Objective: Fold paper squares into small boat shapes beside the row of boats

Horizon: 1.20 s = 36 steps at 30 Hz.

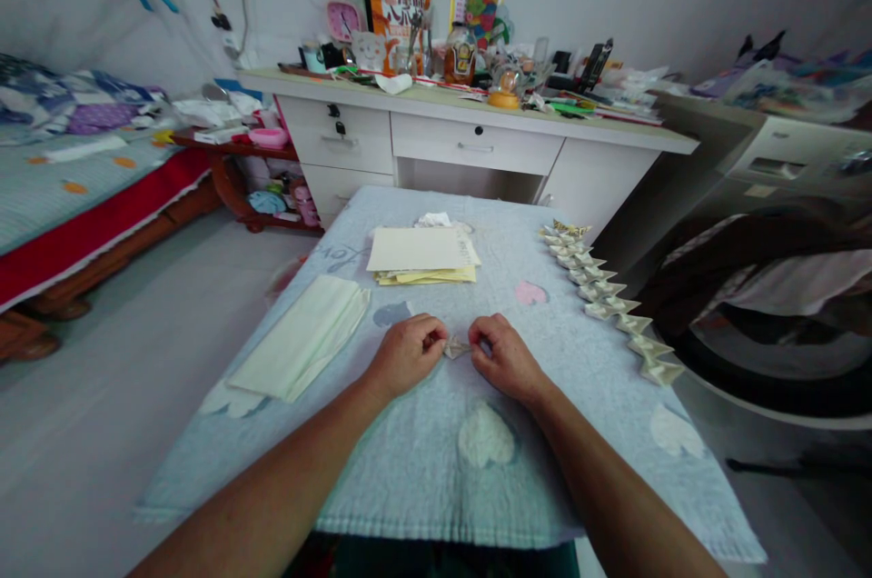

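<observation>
Small folded paper (456, 347) held at both ends

The person's left hand (411, 348) pinches one end of the small folded paper between thumb and forefinger, and the right hand (505, 357) pinches the other, its thumb and fingertip pressed together. The other fingers of both hands are curled in. The piece is near the middle of the light blue cloth (409, 487) (whether it touches the fabric, one cannot tell). Beyond the hands lies a paper stack (417, 251), pale on top with yellow sheets beneath, and just behind it a crumpled white scrap (433, 219). To the left, a bundle of long pale sheets (300, 337) lies aslant. Along the right edge runs a row of folded paper pieces (609, 308), close together, the farthest one patterned. A white desk (436, 141) stands beyond.
</observation>
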Motion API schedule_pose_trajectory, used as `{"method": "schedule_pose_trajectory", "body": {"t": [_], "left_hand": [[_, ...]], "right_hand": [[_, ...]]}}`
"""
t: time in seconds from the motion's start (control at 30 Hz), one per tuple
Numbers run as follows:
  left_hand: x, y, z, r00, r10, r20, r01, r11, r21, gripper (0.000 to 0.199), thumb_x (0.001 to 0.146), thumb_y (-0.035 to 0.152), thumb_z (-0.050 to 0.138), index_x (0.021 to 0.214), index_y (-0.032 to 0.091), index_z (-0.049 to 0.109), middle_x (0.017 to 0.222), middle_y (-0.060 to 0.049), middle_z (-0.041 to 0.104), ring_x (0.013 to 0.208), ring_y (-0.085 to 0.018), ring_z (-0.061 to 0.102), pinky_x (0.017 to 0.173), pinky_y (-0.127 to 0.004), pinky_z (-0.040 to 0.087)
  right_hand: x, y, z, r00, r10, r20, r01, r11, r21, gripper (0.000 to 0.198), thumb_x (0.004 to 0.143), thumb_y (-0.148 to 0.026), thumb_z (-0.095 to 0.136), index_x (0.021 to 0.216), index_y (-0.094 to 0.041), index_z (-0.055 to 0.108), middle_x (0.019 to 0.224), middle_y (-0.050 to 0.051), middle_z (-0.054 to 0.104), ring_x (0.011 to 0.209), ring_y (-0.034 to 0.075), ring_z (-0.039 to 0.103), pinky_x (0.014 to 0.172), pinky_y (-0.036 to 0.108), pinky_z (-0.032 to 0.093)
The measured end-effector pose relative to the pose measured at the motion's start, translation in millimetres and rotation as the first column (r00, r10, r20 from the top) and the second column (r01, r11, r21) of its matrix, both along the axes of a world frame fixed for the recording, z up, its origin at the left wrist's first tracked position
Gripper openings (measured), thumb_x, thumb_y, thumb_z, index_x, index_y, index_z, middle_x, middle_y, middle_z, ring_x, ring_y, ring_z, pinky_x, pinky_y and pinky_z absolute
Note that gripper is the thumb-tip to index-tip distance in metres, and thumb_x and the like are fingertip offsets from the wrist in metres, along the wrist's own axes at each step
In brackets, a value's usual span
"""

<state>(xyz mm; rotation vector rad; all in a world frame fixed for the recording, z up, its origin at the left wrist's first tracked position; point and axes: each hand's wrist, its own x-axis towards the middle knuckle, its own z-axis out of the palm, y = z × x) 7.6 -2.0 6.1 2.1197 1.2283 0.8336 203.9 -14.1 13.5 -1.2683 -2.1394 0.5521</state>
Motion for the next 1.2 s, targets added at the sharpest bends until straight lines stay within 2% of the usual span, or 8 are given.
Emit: {"method": "schedule_pose_trajectory", "body": {"t": [0.17, 0.4, 0.6, 0.77, 0.93, 1.07, 1.2], "left_hand": [[-4.4, 1.6, 2.9, 1.000, -0.002, -0.014, 0.002, 1.000, 0.016, 0.018, 0.075, 0.007, 0.049, 0.080, 0.017, 0.063, 0.077, -0.001, 0.061, 0.071, -0.013, 0.056, 0.065, -0.024, 0.042], [-5.6, 3.3, 0.3, 0.996, -0.089, 0.000, 0.089, 0.995, 0.048, 0.028, 0.075, 0.003, 0.044, 0.079, 0.018, 0.067, 0.085, -0.003, 0.065, 0.083, -0.015, 0.060, 0.079, -0.027, 0.045], [-5.5, 0.2, 2.6, 0.996, -0.077, -0.054, 0.078, 0.997, 0.019, 0.025, 0.068, 0.002, 0.048, 0.078, 0.018, 0.065, 0.081, -0.002, 0.065, 0.075, -0.014, 0.060, 0.072, -0.025, 0.045], [-4.9, 0.0, 3.2, 0.994, -0.077, -0.082, 0.078, 0.997, 0.005, 0.019, 0.068, 0.005, 0.054, 0.078, 0.019, 0.063, 0.080, 0.000, 0.063, 0.074, -0.014, 0.059, 0.068, -0.024, 0.044], [-4.2, 1.8, 3.3, 0.994, -0.056, -0.092, 0.058, 0.998, 0.019, 0.010, 0.074, 0.009, 0.058, 0.073, 0.019, 0.062, 0.076, 0.000, 0.063, 0.076, -0.015, 0.058, 0.069, -0.025, 0.043], [-5.0, 1.6, 6.8, 0.999, -0.014, -0.042, 0.014, 1.000, 0.020, 0.008, 0.076, 0.012, 0.060, 0.074, 0.019, 0.063, 0.074, 0.000, 0.064, 0.072, -0.014, 0.058, 0.066, -0.024, 0.042], [-5.7, 1.4, 7.2, 0.995, 0.064, 0.072, -0.063, 0.998, -0.016, 0.004, 0.077, 0.015, 0.060, 0.077, 0.018, 0.063, 0.074, 0.001, 0.065, 0.068, -0.013, 0.058, 0.065, -0.023, 0.044]], "right_hand": [[4.3, 0.4, 1.2, 0.995, 0.104, 0.011, -0.104, 0.994, 0.034, 0.026, 0.073, 0.000, 0.045, 0.084, -0.020, 0.058, 0.080, 0.001, 0.059, 0.082, 0.017, 0.050, 0.081, 0.031, 0.034], [6.2, -0.7, 1.9, 0.994, 0.095, 0.062, -0.097, 0.995, 0.033, 0.026, 0.075, -0.002, 0.047, 0.088, -0.020, 0.061, 0.082, 0.003, 0.059, 0.083, 0.018, 0.050, 0.080, 0.032, 0.034], [8.6, -0.8, 2.4, 0.985, 0.096, 0.142, -0.101, 0.994, 0.030, 0.013, 0.075, -0.015, 0.062, 0.086, -0.019, 0.058, 0.081, 0.002, 0.057, 0.081, 0.019, 0.048, 0.077, 0.031, 0.034], [8.2, -0.6, -0.8, 0.981, 0.102, 0.162, -0.110, 0.993, 0.040, 0.011, 0.078, -0.014, 0.062, 0.087, -0.020, 0.058, 0.084, 0.003, 0.056, 0.084, 0.019, 0.049, 0.077, 0.030, 0.035], [4.7, -1.6, -1.0, 0.988, 0.123, 0.094, -0.125, 0.992, 0.019, 0.014, 0.077, -0.011, 0.062, 0.085, -0.020, 0.057, 0.083, 0.002, 0.056, 0.082, 0.018, 0.049, 0.076, 0.029, 0.036], [1.9, -0.4, -5.1, 0.997, 0.053, -0.055, -0.055, 0.998, -0.025, 0.013, 0.079, -0.007, 0.056, 0.079, -0.020, 0.054, 0.078, 0.000, 0.055, 0.077, 0.016, 0.050, 0.072, 0.027, 0.038], [-0.7, 1.1, -9.5, 0.980, -0.021, -0.198, 0.008, 0.998, -0.070, 0.023, 0.082, -0.009, 0.053, 0.101, -0.021, 0.056, 0.084, 0.001, 0.056, 0.080, 0.015, 0.052, 0.074, 0.027, 0.041]]}}
